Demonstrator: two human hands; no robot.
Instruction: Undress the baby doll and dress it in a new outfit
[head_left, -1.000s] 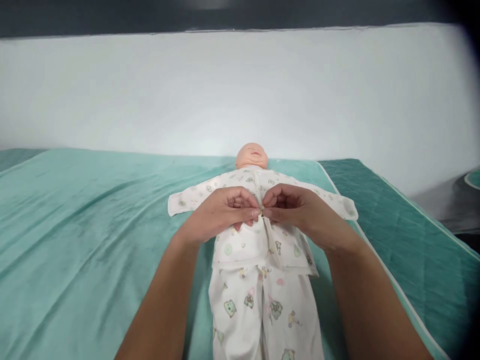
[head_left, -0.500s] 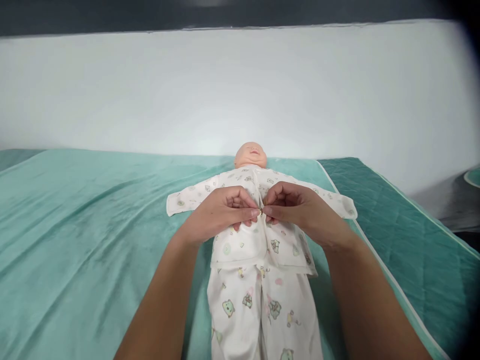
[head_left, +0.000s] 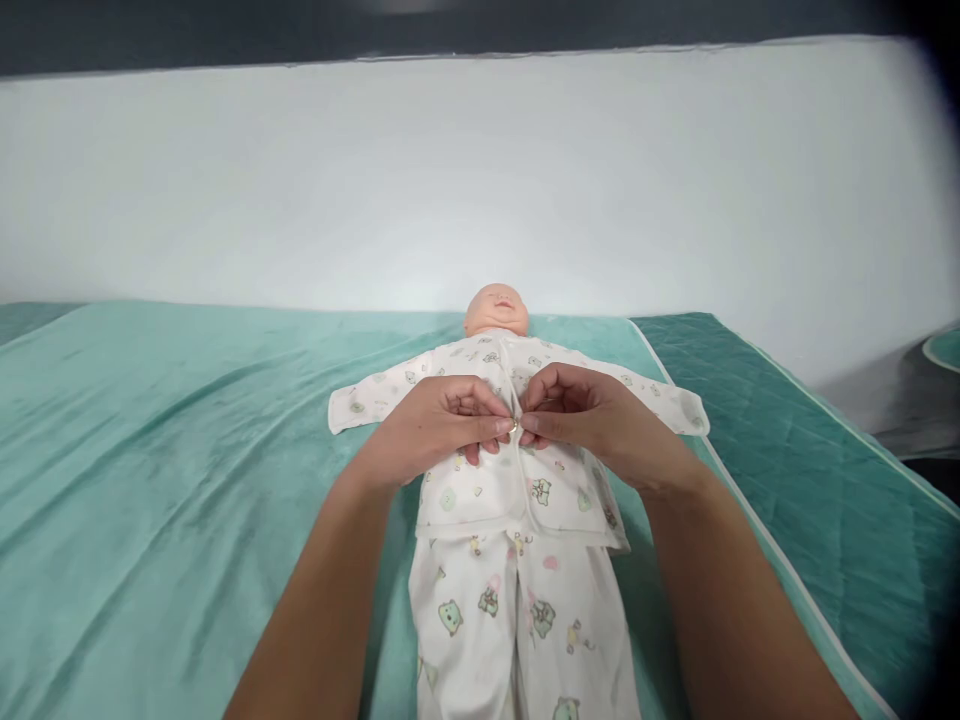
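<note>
A baby doll [head_left: 496, 309] lies on its back, head toward the wall, arms spread to both sides. It wears a white printed baby shirt [head_left: 472, 500] and matching trousers [head_left: 472, 620]. Over the middle of the shirt front, my left hand [head_left: 457, 420] pinches one edge of the opening between thumb and forefinger. From the other side my right hand [head_left: 574, 410] pinches the facing edge. Between the thumb tips shows a small shiny fastener [head_left: 514, 425], partly covered by the fingers. Whether it is joined I cannot tell.
Beneath the doll spreads a light green sheet [head_left: 187, 480] with soft creases. A darker green quilted cover [head_left: 810, 470] lies along the right side. Behind the bed rises a white wall [head_left: 450, 180]. At the far right edge is another green-topped object [head_left: 945, 348].
Both hands keep their pinch at the shirt front, with the fingertips slightly closer together. The whole view has shifted a little, so the doll appears slightly further left.
</note>
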